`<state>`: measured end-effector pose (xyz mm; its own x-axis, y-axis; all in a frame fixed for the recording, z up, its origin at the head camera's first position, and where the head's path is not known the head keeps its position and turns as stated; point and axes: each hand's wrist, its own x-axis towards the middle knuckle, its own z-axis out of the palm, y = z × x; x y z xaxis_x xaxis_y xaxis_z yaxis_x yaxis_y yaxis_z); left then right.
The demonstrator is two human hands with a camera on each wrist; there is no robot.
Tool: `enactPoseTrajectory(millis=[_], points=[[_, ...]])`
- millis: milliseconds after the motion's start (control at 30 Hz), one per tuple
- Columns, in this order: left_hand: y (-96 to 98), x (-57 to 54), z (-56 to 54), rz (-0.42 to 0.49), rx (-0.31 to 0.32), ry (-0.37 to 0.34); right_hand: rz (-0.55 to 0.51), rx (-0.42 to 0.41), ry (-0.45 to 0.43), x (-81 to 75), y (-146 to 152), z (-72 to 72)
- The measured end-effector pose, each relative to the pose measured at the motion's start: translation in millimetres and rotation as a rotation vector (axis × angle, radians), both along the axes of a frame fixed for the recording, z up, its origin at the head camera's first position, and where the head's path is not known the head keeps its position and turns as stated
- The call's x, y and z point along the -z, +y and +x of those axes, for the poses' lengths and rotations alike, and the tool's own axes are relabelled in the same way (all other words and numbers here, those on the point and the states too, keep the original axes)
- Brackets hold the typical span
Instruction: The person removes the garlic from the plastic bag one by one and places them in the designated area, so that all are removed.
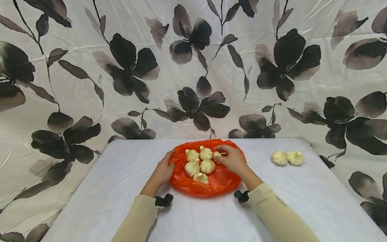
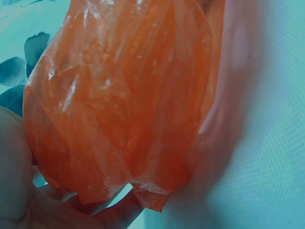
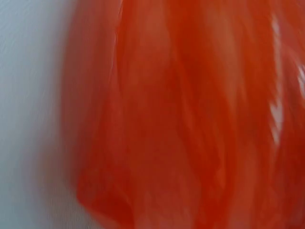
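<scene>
A red plastic bag [image 1: 216,190] lies spread open on the table, with several garlic bulbs [image 1: 207,166] resting in it. My left hand [image 1: 162,170] holds the bag's left side; in the left wrist view, the thumb is beside the orange-looking plastic [image 2: 119,109] and fingers show under its edge. Over the bag's right part, my right hand [image 1: 232,160] pinches a garlic bulb [image 1: 217,155] between thumb and fingers. Only blurred red plastic [image 3: 181,119] fills most of the right wrist view, so that hand's fingers are hidden there.
Two more garlic bulbs [image 1: 287,158] sit side by side on the white-covered table [image 1: 121,201], to the right of the bag. Behind the table's far edge hangs a pale cloth [image 1: 242,20] with dark flowers. Both wrists wear small black cameras [image 1: 164,200].
</scene>
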<state>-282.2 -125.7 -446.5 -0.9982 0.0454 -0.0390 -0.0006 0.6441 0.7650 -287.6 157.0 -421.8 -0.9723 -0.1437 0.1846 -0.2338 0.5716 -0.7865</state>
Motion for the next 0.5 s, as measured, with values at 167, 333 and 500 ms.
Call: enactPoseTrajectory(millis=[167,333,500], points=[[-0.2,0.2,-1.9,-0.002,0.001,0.004,-0.055,-0.03,0.005,3.3,-7.9,-2.1],[-1.2,0.9,-4.3,-0.005,0.006,0.013,-0.051,-0.031,-0.02,6.2,-15.8,-4.1],[-1.0,1.4,-5.1,-0.003,0.01,0.013,-0.042,-0.033,-0.044,9.2,-22.3,-4.6]])
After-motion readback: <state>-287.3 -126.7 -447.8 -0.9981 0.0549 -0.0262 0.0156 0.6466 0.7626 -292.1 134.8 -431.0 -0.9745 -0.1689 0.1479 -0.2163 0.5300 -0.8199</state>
